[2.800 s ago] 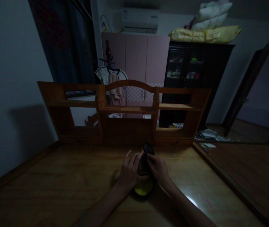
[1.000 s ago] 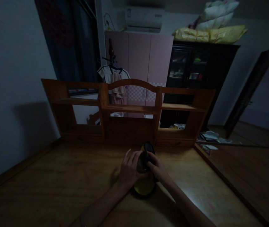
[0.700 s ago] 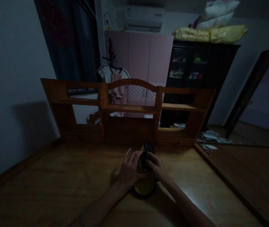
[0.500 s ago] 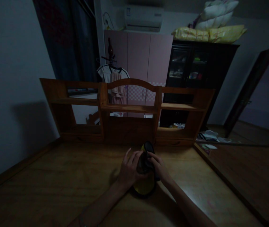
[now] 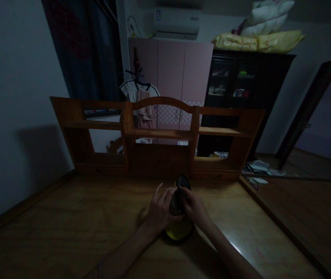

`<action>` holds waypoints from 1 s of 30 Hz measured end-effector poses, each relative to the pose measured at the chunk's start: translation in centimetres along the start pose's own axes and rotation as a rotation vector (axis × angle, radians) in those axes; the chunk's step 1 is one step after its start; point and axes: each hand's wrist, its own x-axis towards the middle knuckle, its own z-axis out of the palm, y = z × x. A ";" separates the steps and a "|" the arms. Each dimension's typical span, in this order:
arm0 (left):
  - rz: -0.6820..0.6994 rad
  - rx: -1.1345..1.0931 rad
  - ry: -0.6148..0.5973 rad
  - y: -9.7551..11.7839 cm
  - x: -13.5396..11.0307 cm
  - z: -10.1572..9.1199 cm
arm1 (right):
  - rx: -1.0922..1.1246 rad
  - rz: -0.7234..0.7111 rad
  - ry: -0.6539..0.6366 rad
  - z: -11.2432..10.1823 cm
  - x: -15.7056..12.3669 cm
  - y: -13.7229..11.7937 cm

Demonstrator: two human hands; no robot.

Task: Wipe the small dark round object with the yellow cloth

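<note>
A yellow-and-black shoe [image 5: 178, 231] stands on the wooden desk top, its rounded yellow end towards me and its dark raised end away. My left hand [image 5: 160, 208] wraps around its left side, thumb across the near part and forefinger along the dark opening, little finger lifted. On the other side, my right hand [image 5: 196, 208] pinches the black edge at the opening with thumb and fingertips. The fingers hide part of the shoe, and dim light blurs its details.
Behind the shoe rises a wooden desk shelf [image 5: 159, 134] with several compartments. A wall [image 5: 17, 155] borders the desk on the left. At the right is a raised wooden edge [image 5: 273, 215], with papers [image 5: 260, 180] beyond it.
My right hand has turned and shifted slightly at the black edge, its fingers curling in more. My left hand keeps its hold; the shoe has hardly moved.
</note>
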 end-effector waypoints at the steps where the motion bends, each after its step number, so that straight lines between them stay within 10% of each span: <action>1: 0.004 0.003 -0.015 0.0 0.0 0.0 | 0.001 0.007 -0.010 -0.1 0.0 -0.1; 12: 0.077 0.063 -0.079 0.1 -0.1 -0.2 | 0.252 0.182 -0.137 0.8 0.4 2.8; 30: 0.158 0.172 -0.014 -0.6 -0.2 0.2 | -0.271 0.137 0.102 0.4 -0.5 -0.5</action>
